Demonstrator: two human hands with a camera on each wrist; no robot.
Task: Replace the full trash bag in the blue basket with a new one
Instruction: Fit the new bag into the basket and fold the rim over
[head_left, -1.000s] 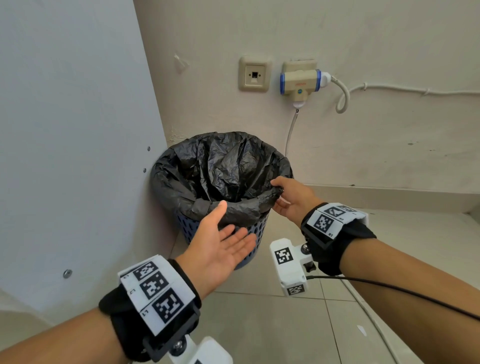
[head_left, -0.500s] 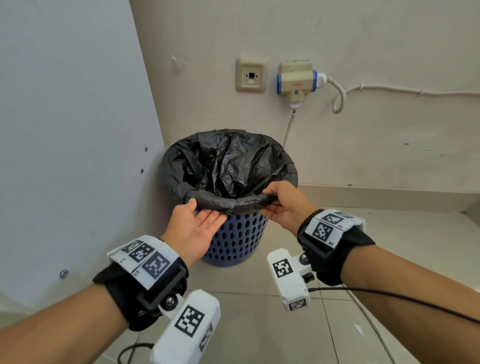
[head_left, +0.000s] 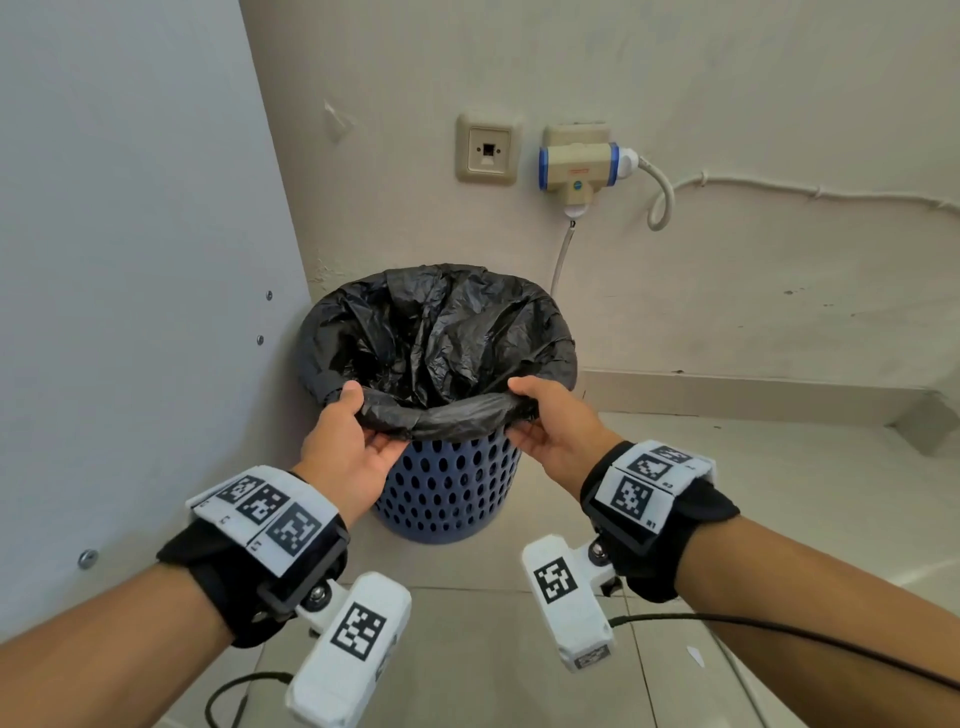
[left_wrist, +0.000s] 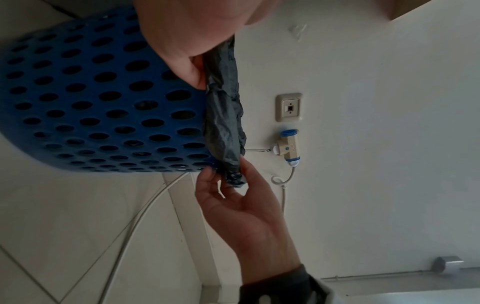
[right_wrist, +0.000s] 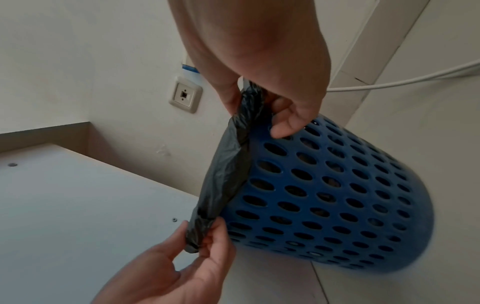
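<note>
A blue perforated basket (head_left: 447, 493) (left_wrist: 98, 102) (right_wrist: 332, 195) stands on the tiled floor in a corner. A black trash bag (head_left: 436, 332) lines it, its edge rolled over the rim (left_wrist: 223, 115) (right_wrist: 228, 176). My left hand (head_left: 353, 431) pinches the rolled edge at the near left, thumb on top and fingers under. My right hand (head_left: 540, 421) pinches the same edge at the near right. The right wrist view has the right hand (right_wrist: 270, 107) and the left hand (right_wrist: 202, 240) both holding the roll. The bag's contents are hidden.
A white panel (head_left: 130, 291) stands close on the basket's left. On the wall behind are a socket plate (head_left: 488, 150) and a plug adapter (head_left: 576, 169) with white cables running down and to the right. Bare floor tiles (head_left: 779, 467) lie to the right.
My left hand rose from open beside the basket to pinching the bag's rolled edge. My right hand kept its hold on the edge. The camera pulled back a little.
</note>
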